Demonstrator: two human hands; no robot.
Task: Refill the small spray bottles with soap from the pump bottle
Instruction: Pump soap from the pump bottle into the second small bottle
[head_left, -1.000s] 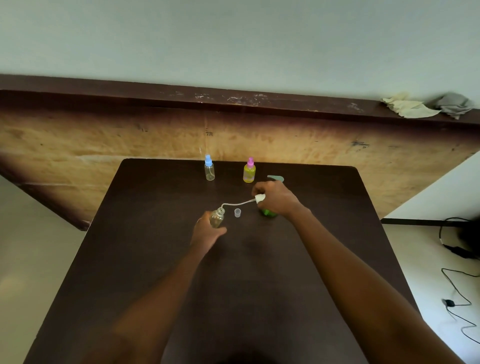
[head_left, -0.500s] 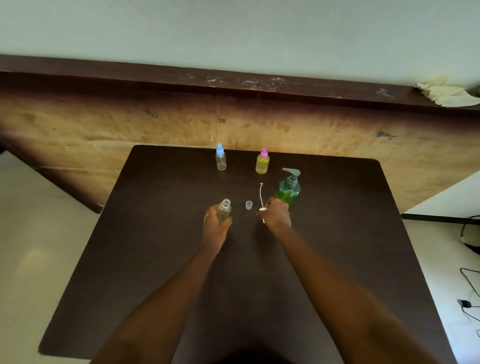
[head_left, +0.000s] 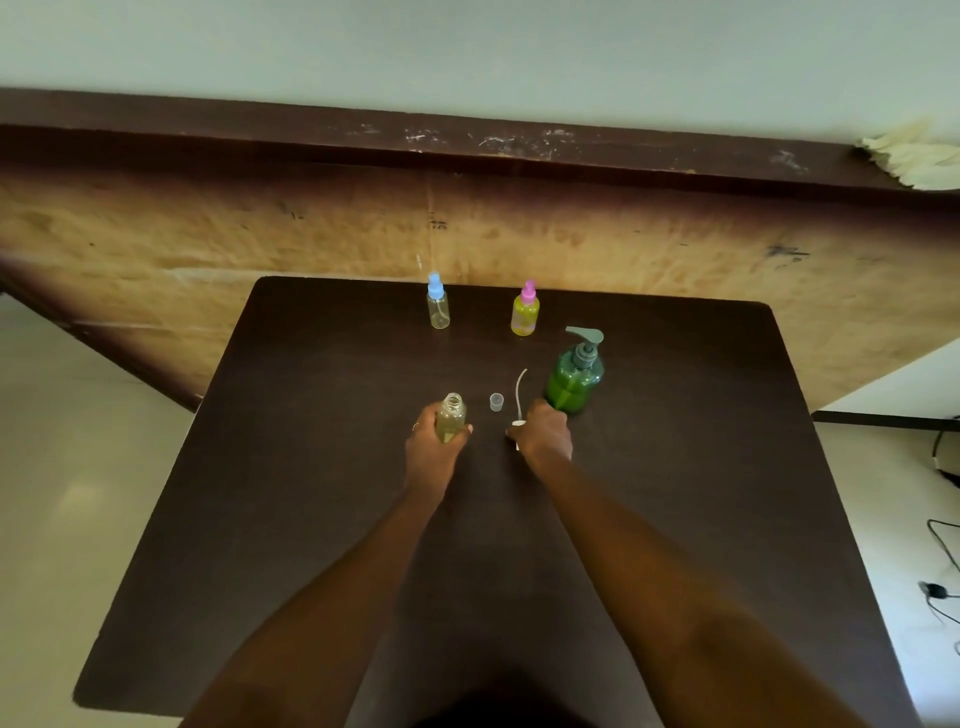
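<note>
Left hand (head_left: 434, 447) wrapped tight round the uncapped bottle (head_left: 451, 415); right hand (head_left: 543, 434) curled round the spray head (head_left: 518, 400), just beside the pump bottle (head_left: 575, 379)

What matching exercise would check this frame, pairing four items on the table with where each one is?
Items:
1. small clear cap
2. blue-topped bottle
3. uncapped bottle
4. green pump bottle

Places:
a. gripped by the left hand
b. just beyond the right hand, which holds the spray head
c. near the far edge, left of the pink-topped bottle
d. on the table between both hands

Pairs: 1-d, 2-c, 3-a, 4-b.
</note>
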